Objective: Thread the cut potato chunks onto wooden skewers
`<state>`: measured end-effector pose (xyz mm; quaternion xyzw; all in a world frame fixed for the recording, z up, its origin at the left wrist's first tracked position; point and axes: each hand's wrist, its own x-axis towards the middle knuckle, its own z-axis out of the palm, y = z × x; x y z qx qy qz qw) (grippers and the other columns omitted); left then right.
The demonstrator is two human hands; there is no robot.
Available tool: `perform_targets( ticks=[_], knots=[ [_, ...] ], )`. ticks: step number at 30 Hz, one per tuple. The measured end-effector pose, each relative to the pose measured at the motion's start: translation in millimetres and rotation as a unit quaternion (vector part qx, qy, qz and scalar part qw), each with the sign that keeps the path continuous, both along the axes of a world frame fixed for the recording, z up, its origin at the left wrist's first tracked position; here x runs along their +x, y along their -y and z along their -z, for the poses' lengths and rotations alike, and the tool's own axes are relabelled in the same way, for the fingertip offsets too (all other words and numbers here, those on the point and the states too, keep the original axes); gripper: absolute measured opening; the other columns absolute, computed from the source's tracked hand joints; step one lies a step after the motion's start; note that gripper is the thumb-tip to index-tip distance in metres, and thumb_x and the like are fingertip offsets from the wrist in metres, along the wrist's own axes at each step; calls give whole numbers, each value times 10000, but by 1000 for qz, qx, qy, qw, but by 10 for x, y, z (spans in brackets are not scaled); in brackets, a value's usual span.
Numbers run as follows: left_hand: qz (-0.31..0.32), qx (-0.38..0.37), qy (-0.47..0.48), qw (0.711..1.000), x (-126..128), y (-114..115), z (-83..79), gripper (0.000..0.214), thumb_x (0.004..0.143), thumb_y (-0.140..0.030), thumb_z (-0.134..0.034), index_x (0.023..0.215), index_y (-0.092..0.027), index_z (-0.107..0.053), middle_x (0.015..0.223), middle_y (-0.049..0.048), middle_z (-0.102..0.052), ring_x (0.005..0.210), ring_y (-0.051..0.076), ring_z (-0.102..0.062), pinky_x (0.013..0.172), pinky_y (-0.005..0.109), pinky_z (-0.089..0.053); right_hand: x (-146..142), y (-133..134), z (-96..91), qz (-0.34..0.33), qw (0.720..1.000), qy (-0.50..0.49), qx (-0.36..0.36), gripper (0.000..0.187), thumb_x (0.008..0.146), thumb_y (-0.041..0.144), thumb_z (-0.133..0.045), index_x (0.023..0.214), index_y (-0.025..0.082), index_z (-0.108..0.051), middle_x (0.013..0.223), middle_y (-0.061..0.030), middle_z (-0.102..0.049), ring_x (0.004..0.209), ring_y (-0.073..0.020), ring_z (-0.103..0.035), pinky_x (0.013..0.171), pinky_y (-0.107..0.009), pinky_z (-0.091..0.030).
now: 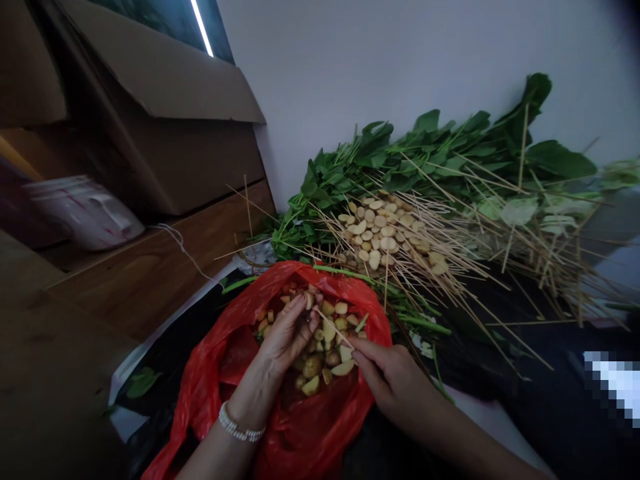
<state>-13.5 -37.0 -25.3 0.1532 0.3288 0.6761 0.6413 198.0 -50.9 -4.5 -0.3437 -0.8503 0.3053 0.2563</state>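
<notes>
A red plastic bag (200,373) lies wide open in front of me, with many cut potato pieces (313,365) inside. Over its mouth, my left hand (287,330) pinches a potato slice (309,300) between thumb and fingers. My right hand (387,373) grips a thin wooden skewer (334,325), which slants up to the left. Its tip is close to the slice in my left hand; whether it has gone in I cannot tell. Behind the bag lies a pile of skewers tipped with potato slices (387,230).
Leafy green stalks (360,153) lie along the white wall, behind the skewers. More bare skewers (545,247) stick out at the right. At the left are a large cardboard box (125,133), a white pitcher (95,213) and a wooden ledge (200,247) with a white cord (183,243).
</notes>
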Motion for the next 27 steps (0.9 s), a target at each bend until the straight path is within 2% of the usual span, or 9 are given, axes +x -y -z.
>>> perform_targets(
  ticks=[12,18,23,27],
  knots=[
    [-17,0,-37,999,14,-4,5,103,751,-143,-735,844,-124,-696,814,38,-708,678,73,-661,617,123,-552,-7,-7,15,-10,1000,-8,-2,328,956,215,-408,1184,210,-643,824,-47,-747,711,-187,-702,681,-266,-516],
    [-19,6,-58,998,33,18,-8,158,688,-181,-793,754,-132,-658,819,31,-702,677,79,-653,614,141,-550,-7,-13,32,-12,1000,-11,-1,318,958,220,-408,1156,216,-657,817,-41,-750,691,-180,-701,661,-254,-514],
    [-35,29,-99,994,75,33,-26,222,672,-218,-814,792,-148,-642,843,35,-709,674,79,-644,626,161,-548,-7,-21,25,-6,1000,-16,0,326,957,211,-411,1187,210,-643,843,-45,-754,711,-177,-704,653,-239,-503],
    [-46,29,-119,991,83,31,-21,288,702,-227,-793,957,-140,-690,883,53,-724,716,87,-662,646,151,-546,-12,-21,28,-9,1000,-12,-2,306,962,217,-405,1121,213,-667,811,-40,-747,719,-177,-704,664,-235,-499]
  ],
)
